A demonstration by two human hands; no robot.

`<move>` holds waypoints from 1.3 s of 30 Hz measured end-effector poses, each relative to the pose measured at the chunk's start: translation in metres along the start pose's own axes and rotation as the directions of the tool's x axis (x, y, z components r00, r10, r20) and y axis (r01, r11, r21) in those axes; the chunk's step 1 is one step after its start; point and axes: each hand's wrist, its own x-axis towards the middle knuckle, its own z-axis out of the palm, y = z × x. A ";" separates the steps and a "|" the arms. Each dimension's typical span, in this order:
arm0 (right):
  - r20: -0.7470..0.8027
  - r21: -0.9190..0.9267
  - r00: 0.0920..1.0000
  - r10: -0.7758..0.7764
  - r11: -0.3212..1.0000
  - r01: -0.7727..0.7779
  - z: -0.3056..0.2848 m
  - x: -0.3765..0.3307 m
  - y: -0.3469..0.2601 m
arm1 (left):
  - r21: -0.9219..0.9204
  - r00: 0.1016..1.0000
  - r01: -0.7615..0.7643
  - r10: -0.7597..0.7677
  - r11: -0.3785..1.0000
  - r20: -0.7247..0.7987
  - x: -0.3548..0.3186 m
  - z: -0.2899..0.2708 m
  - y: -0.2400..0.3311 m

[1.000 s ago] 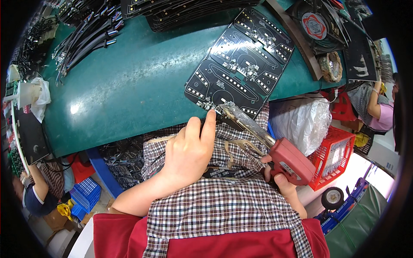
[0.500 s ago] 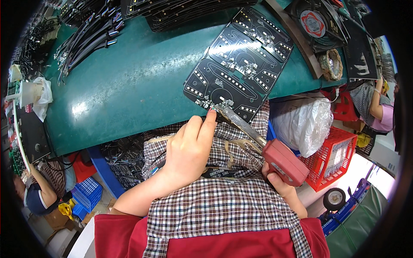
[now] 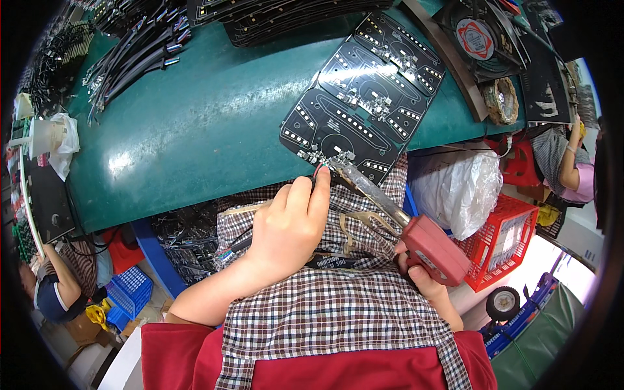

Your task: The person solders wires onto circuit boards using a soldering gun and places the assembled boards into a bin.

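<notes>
A black circuit board panel with rows of small white LEDs lies tilted at the table's near edge. My left hand is closed, its fingers pinching thin coloured wires against the small metal contacts at the panel's near edge. The dark cable of those wires runs back under my palm. My right hand grips a red-handled soldering gun from below. Its long metal barrel points up and left, with the tip at the contacts just right of my left fingertips.
Stacked black boards and a bundle of cables lie at the far side of the green table. A fan and a wood-coloured ring are far right. A red crate and plastic bag sit below right.
The soldering gun's handle has shifted slightly right and down. Coloured wires now show at my left fingertips. The panel appears nearly unmoved.
</notes>
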 end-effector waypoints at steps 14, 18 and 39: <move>0.049 -0.159 0.997 -0.052 0.986 0.059 -0.010 -0.007 0.006 | -0.360 0.981 0.147 -0.181 0.921 -0.064 -0.001 0.010 -0.003; 0.014 -0.109 1.000 -0.027 0.994 0.028 -0.008 -0.011 0.009 | -0.668 0.894 0.390 -0.435 0.634 0.110 -0.001 0.008 0.000; 0.051 -0.113 0.999 0.007 0.994 -0.001 -0.008 -0.009 0.011 | -0.359 0.990 0.076 -0.113 0.930 -0.085 -0.003 0.014 -0.006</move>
